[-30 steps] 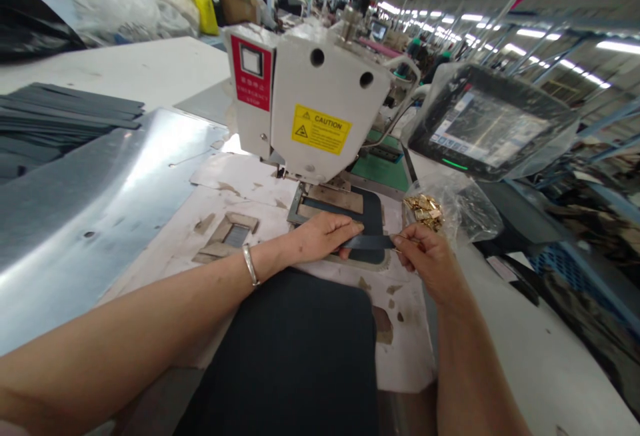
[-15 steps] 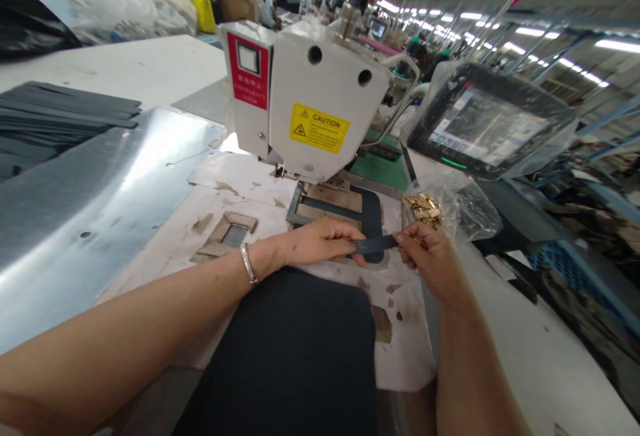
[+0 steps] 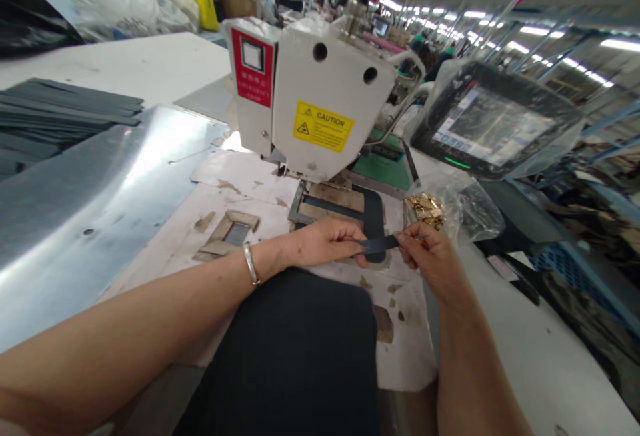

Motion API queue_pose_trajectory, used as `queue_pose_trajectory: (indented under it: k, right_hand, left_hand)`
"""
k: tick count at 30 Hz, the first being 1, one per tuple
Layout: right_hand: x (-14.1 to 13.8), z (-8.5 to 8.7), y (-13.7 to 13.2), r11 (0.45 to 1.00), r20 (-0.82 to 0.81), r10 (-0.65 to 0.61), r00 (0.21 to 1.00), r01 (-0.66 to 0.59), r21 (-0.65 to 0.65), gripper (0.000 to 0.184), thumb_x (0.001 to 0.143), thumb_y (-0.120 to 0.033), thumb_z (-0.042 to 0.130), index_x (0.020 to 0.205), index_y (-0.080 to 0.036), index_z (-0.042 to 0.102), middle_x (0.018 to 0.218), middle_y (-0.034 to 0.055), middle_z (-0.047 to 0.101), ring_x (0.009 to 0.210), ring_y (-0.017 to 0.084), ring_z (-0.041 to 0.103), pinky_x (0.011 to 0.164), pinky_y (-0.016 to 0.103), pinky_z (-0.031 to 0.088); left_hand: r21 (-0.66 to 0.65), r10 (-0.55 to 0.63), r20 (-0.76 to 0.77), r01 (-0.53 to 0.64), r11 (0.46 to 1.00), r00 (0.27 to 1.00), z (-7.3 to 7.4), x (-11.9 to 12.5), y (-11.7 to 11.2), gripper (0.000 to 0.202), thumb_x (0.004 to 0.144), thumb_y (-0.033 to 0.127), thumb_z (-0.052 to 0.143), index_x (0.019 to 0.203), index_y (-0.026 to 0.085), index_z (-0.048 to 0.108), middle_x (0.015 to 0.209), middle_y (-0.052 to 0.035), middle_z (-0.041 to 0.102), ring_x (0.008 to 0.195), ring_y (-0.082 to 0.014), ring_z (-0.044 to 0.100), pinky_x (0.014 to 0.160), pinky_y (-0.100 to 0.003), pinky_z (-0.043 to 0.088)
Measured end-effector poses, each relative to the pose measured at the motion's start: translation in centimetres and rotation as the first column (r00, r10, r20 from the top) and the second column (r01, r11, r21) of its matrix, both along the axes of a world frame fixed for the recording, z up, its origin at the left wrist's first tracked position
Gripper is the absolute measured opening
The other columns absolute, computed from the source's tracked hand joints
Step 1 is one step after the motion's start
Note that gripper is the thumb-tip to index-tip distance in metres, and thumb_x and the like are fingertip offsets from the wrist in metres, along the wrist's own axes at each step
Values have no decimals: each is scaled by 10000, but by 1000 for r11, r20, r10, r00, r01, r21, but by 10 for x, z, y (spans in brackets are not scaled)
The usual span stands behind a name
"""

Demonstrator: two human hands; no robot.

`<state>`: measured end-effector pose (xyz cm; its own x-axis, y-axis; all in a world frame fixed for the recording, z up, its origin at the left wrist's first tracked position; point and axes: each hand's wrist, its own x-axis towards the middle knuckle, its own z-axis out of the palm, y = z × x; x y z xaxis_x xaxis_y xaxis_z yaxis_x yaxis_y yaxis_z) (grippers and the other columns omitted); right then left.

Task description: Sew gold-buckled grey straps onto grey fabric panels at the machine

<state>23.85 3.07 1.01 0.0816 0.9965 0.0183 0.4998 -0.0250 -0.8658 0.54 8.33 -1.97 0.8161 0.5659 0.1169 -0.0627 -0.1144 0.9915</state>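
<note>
A short dark strap (image 3: 379,244) stretches between my two hands, in front of the sewing machine (image 3: 330,89). My left hand (image 3: 333,241), with a bangle on its wrist, pinches the strap's left end between thumb and fingers. At the other end my right hand (image 3: 425,249) grips it by the fingertips. Just behind the strap, a metal clamp frame (image 3: 299,204) presses on a dark panel (image 3: 374,209) under the machine head. A larger dark panel (image 3: 310,343) with rounded corners lies nearest me, below my left forearm.
Gold metal fittings (image 3: 425,209) sit in a clear plastic bag right of my hands. Behind them stands a plastic-wrapped control screen (image 3: 493,119). Stacked dark strips (image 3: 65,113) lie at the left by a shiny metal plate (image 3: 135,176). A blue crate (image 3: 565,269) is at the right.
The view has shifted slightly, so the scene sits a little further right. Both hands keep their hold on the strap with almost no movement.
</note>
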Motion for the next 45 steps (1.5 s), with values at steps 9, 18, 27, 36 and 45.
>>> queue_pose_trajectory:
  k: [9, 18, 27, 36, 45]
  right_hand:
    - [0, -3, 1, 1000, -79, 12, 997, -14, -20, 305, 803, -457, 678, 720, -198, 539, 490, -50, 515, 417, 79, 418, 416, 193, 325]
    - [8, -3, 3, 999, -253, -46, 966, 43, -17, 336, 776, -463, 717, 699, -189, 540, 501, -43, 533, 400, 61, 415, 384, 175, 291]
    - [10, -7, 5, 998, -246, -68, 967, 67, -14, 351, 753, -465, 743, 689, -185, 542, 505, -39, 552, 389, 59, 438, 373, 163, 314]
    - [12, -9, 7, 997, -247, -78, 966, 74, -26, 357, 749, -476, 742, 693, -187, 539, 513, -36, 560, 384, 65, 437, 365, 172, 317]
    - [13, -7, 6, 998, -234, -55, 971, 51, -22, 344, 758, -471, 737, 696, -189, 552, 519, -34, 564, 397, 69, 445, 374, 177, 324]
  left_hand:
    - [-1, 79, 32, -79, 997, 996, -6, 5, 1, 280, 894, 368, 590, 782, 116, 640, 669, 3, 638, 527, -49, 417, 526, -171, 314]
    - [-124, 125, -10, -125, 984, 992, 10, 2, -2, 465, 955, 464, 436, 725, 111, 631, 596, -17, 616, 470, -58, 384, 480, -193, 302]
    - [-215, 78, 77, -60, 975, 994, 7, 4, -1, 253, 901, 268, 479, 840, 104, 662, 736, -48, 699, 494, -52, 416, 499, -188, 325]
    - [-189, 55, 53, -44, 981, 997, 4, 4, 0, 207, 839, 303, 620, 875, 105, 667, 711, -19, 680, 492, -41, 380, 478, -177, 284]
    - [-152, 77, 67, -66, 986, 995, -1, 6, -1, 259, 845, 368, 626, 805, 113, 648, 532, 55, 520, 453, -40, 300, 443, -183, 208]
